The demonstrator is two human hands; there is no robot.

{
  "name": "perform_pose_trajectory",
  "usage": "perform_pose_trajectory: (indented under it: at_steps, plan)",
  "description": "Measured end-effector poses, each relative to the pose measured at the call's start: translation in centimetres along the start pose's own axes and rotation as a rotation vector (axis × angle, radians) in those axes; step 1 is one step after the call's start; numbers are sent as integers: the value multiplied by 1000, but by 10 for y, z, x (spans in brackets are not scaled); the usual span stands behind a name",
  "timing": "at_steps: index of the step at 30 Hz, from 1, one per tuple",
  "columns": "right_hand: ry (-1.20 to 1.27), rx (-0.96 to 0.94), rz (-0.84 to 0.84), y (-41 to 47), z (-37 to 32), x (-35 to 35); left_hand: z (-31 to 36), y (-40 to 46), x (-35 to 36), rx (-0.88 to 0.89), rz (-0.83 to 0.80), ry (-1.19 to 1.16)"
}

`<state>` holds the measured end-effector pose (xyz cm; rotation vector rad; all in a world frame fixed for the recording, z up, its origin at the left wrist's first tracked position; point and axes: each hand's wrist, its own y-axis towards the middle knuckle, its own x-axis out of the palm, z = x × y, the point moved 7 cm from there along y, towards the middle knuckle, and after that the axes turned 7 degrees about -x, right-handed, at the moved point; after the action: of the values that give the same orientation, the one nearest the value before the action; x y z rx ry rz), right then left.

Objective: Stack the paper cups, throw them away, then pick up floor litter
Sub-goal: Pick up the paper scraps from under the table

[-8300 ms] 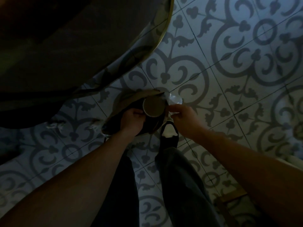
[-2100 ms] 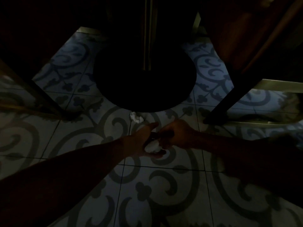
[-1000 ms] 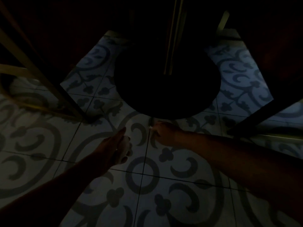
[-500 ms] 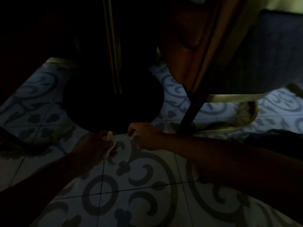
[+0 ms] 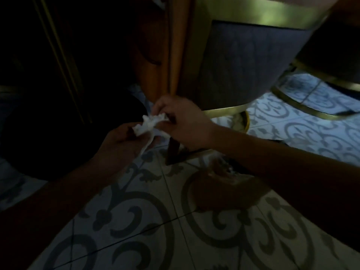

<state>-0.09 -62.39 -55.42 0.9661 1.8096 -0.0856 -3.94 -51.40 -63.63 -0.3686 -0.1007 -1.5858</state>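
Observation:
Crumpled white paper litter (image 5: 150,124) is held between both hands, low over the patterned tile floor (image 5: 148,221). My left hand (image 5: 120,145) cups it from below, with a strip of paper hanging past the fingers. My right hand (image 5: 181,121) pinches the upper right end of the paper. No paper cups are in view. The scene is very dark.
A round dark table base (image 5: 64,133) and its post (image 5: 58,55) fill the left. A wooden chair leg (image 5: 173,55) stands just behind my hands. A blue upholstered chair with a brass frame (image 5: 243,61) is at the right. My knee (image 5: 224,190) is low at the centre right.
Both hands have risen from the floor and come together on the white paper. The view has swung right, bringing the blue chair into sight.

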Motion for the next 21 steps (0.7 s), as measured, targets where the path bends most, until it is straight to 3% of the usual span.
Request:
perform_pose_trajectory:
  at_steps: [3,7,12,16,21]
  plan:
    - [-123,89,61,-31,24,-55,5,15,37,27,-23,174]
    - [-131,403,223,-96,73,-121,-4,35,100,-38,-93,101]
    - [117,699,486,-172,110,-154,-11,49,173,60,-128,190]
    - [36,832,525,-209,128,-157,-19,61,219,132,-91,253]
    - [-88,915,510,-237,142,-160,-36,69,251,236,-160,548]
